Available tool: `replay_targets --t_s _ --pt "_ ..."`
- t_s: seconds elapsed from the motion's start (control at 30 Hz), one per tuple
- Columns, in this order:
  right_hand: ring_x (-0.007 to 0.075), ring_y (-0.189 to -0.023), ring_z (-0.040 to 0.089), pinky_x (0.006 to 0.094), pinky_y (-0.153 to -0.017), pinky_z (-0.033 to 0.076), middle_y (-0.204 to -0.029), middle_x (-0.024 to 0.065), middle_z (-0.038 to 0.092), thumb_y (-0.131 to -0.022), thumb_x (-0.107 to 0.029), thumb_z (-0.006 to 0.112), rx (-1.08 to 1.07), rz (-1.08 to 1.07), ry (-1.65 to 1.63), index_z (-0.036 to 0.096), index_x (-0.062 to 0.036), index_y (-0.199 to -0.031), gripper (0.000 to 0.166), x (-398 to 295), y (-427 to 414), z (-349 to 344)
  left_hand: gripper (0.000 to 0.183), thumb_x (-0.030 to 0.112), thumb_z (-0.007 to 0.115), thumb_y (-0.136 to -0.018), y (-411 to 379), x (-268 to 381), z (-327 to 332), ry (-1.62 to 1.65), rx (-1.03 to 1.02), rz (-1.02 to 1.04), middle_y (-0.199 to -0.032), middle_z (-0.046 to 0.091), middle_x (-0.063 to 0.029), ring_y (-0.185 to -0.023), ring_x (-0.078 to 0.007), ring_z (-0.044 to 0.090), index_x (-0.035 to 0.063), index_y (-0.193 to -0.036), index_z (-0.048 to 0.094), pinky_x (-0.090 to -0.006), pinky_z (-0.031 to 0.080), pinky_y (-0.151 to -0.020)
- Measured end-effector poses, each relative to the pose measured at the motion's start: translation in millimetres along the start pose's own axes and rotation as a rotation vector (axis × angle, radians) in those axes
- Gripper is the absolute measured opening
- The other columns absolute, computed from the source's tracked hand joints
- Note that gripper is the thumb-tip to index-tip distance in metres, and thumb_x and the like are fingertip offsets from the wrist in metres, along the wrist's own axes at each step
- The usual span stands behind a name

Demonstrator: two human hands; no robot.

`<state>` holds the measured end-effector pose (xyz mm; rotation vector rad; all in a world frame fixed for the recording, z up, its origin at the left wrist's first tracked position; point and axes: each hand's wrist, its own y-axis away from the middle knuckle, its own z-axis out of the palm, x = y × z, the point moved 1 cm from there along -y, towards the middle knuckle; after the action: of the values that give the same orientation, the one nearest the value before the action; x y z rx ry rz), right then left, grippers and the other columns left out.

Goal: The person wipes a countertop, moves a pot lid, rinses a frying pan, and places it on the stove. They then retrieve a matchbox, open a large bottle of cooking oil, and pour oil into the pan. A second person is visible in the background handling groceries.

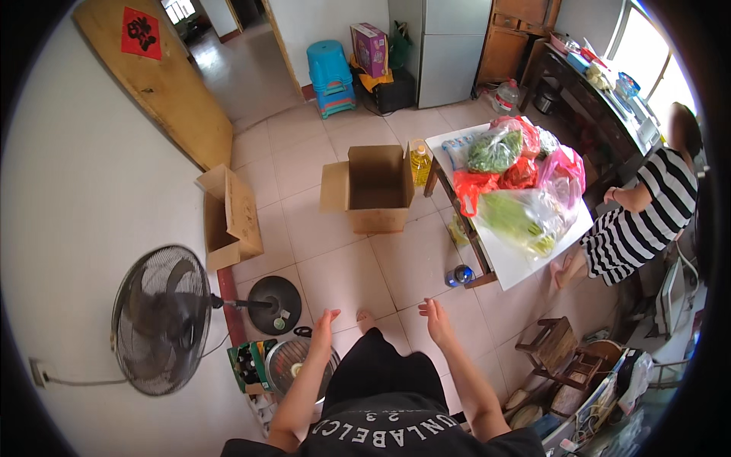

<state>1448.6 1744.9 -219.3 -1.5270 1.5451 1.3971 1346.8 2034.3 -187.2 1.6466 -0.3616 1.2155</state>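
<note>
My left hand (324, 331) hangs in the air over the tiled floor, holding nothing, with its fingers extended. A pot with a glass lid (280, 368) lies below that forearm. My right hand (440, 325) is also empty, its fingers stretched forward; nearest to it is a blue bottle (460, 276) on the floor beside the table leg. Ahead of both hands stands an open cardboard box (378, 221), its flaps spread and its inside dark. On the white table (514, 274) sit bags of leafy greens (495, 149), a red plastic bag (473, 191) and a large clear bag of green vegetables (519, 220).
A pedestal fan (163, 320) and a second open box (233, 220) line the left wall. Behind the box stand an oil bottle (421, 165) and stacked blue stools (330, 74). A person in stripes (645, 220) is right of the table. Wooden stools (548, 348) lie nearer.
</note>
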Motion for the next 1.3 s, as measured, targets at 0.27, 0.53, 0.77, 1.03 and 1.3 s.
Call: replay_targets --t_s 0.27,0.53,0.77,1.03,1.3 --pt "0.0234 -0.101 0.059 0.0351 -0.093 0.042 -0.104 0.0163 0.065 -0.098 -0.049 0.038 0.097 0.309 -0.174 0.053 0.0044 -0.119 0.06 -2.6 -207.5 51.8 0.045 0.045 0.044 -0.097 -209.7 84.9 32.8 -0.117 -0.143 -0.133 -0.125 0.058 -0.0056 -0.128 -0.016 0.041 0.0066 -0.116 0.058 -0.0421 0.015 -0.11" --pt "0.0335 -0.111 0.057 0.0391 -0.095 0.043 -0.119 0.0243 0.058 -0.091 -0.045 0.054 0.258 0.32 0.219 0.049 0.0044 -0.123 0.06 48.6 -451.2 51.2 0.068 0.051 0.05 -0.091 -416.7 43.3 40.3 0.098 0.146 -0.534 -0.143 0.035 -0.0153 -0.133 -0.03 0.031 0.0035 -0.138 0.036 -0.0463 0.025 -0.109" --pt "0.0378 -0.12 0.049 0.0412 -0.102 0.038 -0.129 0.0271 0.05 -0.084 -0.045 0.062 0.199 0.44 0.511 0.039 0.0074 -0.132 0.075 117.5 -590.1 46.3 0.044 0.046 0.055 -0.09 -599.9 -11.6 77.3 0.02 0.271 -0.657 -0.102 0.051 -0.0054 -0.095 -0.0213 0.053 0.0079 -0.111 0.048 -0.0395 0.047 -0.084" --pt "0.0205 -0.089 0.063 0.0292 -0.057 0.059 -0.112 0.0136 0.059 -0.093 -0.025 0.052 0.154 0.498 0.226 0.047 0.0021 -0.127 0.044 137.6 -616.7 73.2 0.042 0.037 0.063 -0.087 -733.7 -127.1 71.9 0.362 0.375 -0.508 -0.103 0.061 -0.0076 -0.089 -0.0204 0.059 0.0059 -0.113 0.052 -0.0372 0.05 -0.07" --pt "0.0185 -0.077 0.064 0.029 -0.055 0.058 -0.102 0.0112 0.062 -0.097 -0.022 0.048 0.02 0.336 0.094 0.052 0.0018 -0.12 0.034 -0.6 -590.9 139.4 0.033 0.032 0.063 -0.088 -694.2 -0.4 -19.3 -0.214 0.359 0.072 -0.103 0.062 -0.0153 -0.089 -0.0312 0.061 0.0028 -0.103 0.057 -0.0397 0.048 -0.073"
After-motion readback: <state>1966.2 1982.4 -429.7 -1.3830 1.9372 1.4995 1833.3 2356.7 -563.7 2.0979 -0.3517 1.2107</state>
